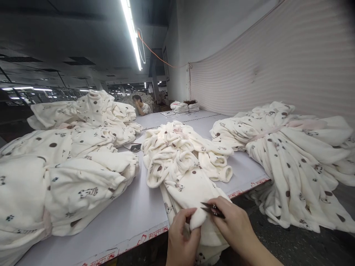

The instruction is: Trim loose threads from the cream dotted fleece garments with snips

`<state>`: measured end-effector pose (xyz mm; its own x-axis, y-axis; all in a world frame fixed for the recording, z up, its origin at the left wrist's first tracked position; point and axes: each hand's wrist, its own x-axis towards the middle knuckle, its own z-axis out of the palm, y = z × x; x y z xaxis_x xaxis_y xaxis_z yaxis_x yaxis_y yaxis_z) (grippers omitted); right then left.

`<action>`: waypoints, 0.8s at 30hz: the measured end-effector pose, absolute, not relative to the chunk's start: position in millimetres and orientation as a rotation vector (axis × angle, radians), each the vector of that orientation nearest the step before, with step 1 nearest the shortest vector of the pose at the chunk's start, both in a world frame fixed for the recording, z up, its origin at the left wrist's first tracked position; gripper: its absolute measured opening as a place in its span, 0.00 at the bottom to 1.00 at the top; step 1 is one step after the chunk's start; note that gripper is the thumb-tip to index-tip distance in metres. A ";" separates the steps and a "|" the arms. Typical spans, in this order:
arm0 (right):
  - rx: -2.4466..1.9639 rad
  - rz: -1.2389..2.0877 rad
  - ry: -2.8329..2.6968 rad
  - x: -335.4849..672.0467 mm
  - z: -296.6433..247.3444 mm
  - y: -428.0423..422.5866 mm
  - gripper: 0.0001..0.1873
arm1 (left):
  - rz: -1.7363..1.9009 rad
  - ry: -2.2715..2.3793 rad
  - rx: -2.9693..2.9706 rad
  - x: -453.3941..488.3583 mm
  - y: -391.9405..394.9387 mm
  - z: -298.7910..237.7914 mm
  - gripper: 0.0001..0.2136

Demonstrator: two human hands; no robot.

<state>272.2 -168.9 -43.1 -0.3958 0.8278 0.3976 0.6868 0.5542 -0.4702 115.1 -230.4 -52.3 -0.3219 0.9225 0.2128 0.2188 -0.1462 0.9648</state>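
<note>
Bundles (83, 166) lie piled on the table (124, 221) at left. The left hand (182, 234) pinches the near end of a garment (191, 188), which lies mid-table and hangs over the front edge. The right hand (234, 220), fingers wrapped around snips (217, 211), is just beside it. A tied bundle (291, 159) droops at far right.

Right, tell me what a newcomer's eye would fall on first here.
Probably the big heap of cream, dark-spotted fabric at left and the tied bundle spilling over the table's edge at right. Next, at lower centre, the right hand holding dark snips beside cloth pinched by the left hand. Overhead glows a tube light.
</note>
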 end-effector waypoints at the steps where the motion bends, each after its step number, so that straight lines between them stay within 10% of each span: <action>1: -1.223 0.288 -2.148 269.8 -42.4 -163.0 0.12 | 1.442 1.426 1.213 114.8 -228.6 -50.7 0.09; 24: -1.169 0.678 -2.122 273.4 -16.7 -155.2 0.12 | 1.385 0.668 0.532 105.3 -210.0 -43.1 0.16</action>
